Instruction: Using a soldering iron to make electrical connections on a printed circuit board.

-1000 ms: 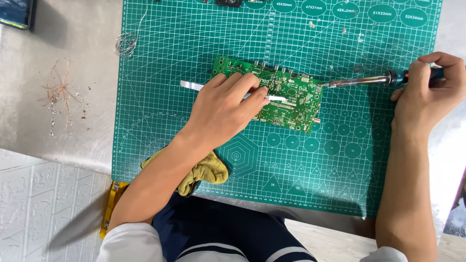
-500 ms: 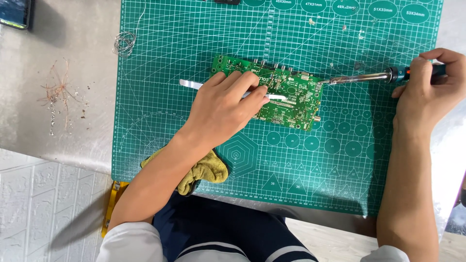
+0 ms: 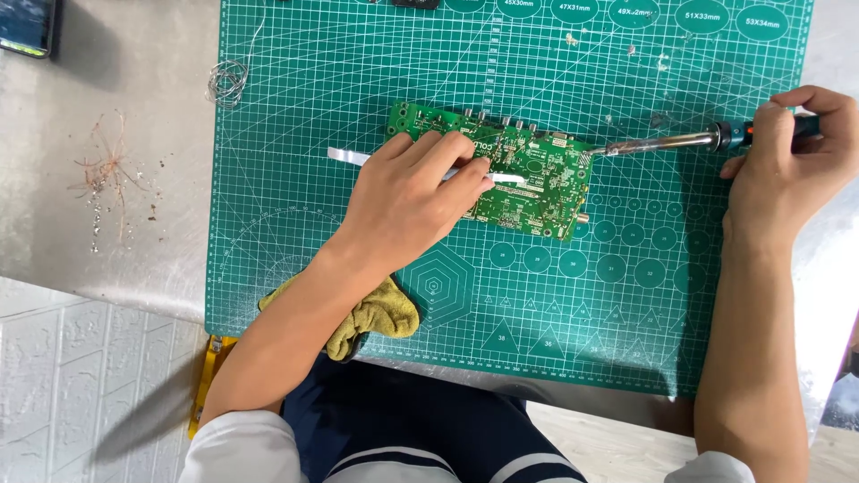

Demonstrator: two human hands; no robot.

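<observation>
Since a second ago almost nothing has moved: the soldering iron holds its tip at the three o'clock edge of the green circuit board, mid-mat on the green cutting mat, suggesting steady work on one joint. The left hand lies palm-down, pinning the board and pinching a white strip. The right hand, at three o'clock, wraps closed around the iron's handle.

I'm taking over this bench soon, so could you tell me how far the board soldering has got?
In hand: left hand steadies the circuit board while right hand holds the soldering iron, tip at the board's right edge. Which joints are finished is too small to tell.
</observation>
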